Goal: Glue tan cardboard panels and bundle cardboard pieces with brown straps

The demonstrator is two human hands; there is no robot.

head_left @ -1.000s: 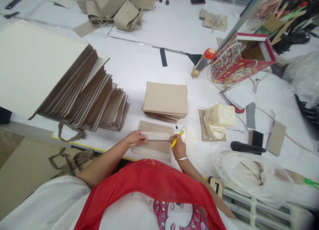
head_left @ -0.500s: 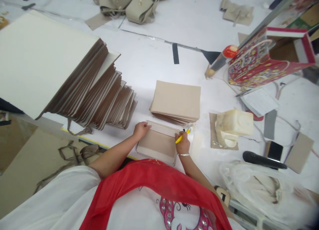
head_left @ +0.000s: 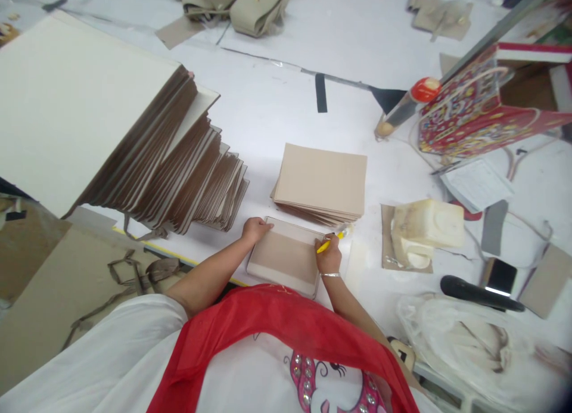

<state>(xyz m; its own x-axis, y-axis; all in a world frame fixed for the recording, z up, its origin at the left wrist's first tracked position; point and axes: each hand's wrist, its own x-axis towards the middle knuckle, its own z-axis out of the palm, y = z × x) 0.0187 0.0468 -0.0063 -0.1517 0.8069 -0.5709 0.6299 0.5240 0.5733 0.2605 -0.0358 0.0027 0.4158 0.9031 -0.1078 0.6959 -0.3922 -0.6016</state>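
Observation:
A beige panel with a pale border (head_left: 286, 255) lies flat on the white table in front of me. At its upper left corner, my left hand (head_left: 256, 230) pinches the edge between thumb and fingers. My right hand (head_left: 329, 253), at the panel's right edge, is closed around a yellow-handled brush (head_left: 330, 244) whose pale tip points up and right. Just beyond the panel sits a stack of beige boards (head_left: 320, 177). A white plastic container with a cut opening (head_left: 426, 222) stands on a piece of board to the right.
A tall leaning stack of large panels (head_left: 89, 103) fills the left. On the right are a patterned red paper bag (head_left: 469, 109), a red-capped bottle (head_left: 409, 106), a black-handled tool (head_left: 480, 294) and a clear plastic bag (head_left: 473, 341). Beige bag parts (head_left: 254, 11) lie at the back.
The view has shifted slightly, so the table items on the right appear further right. Both hands stay at the panel, with the brush still in my right hand and tilted a little flatter.

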